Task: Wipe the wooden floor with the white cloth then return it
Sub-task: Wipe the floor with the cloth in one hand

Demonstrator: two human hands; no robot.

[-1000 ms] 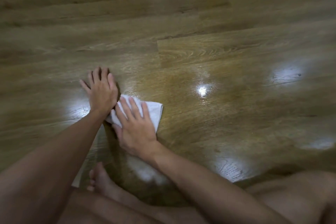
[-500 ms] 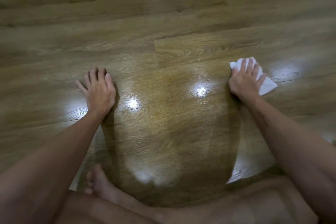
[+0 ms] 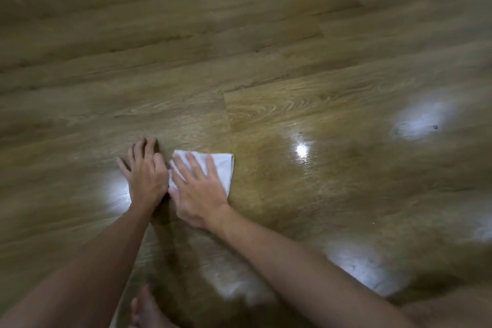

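White cloth [image 3: 222,170], folded, lies on the wooden floor [image 3: 266,74] under the flat, spread right hand [image 3: 198,192]; left hand [image 3: 145,174] braces beside it, fingers splayed. Soft, light fabric: press flat, lift by an edge.

The cloth [image 3: 225,168] lies flat on the floor [image 3: 292,66], in front of the person and a little left of the middle of the view, with the right hand [image 3: 198,190] spread on top of its near part. The left hand [image 3: 146,174] rests flat on the floor just beside the cloth on its left, its thumb side close against the right hand. A bare foot [image 3: 143,309] lies on the floor nearer the person, below and behind the two hands, between the forearms.
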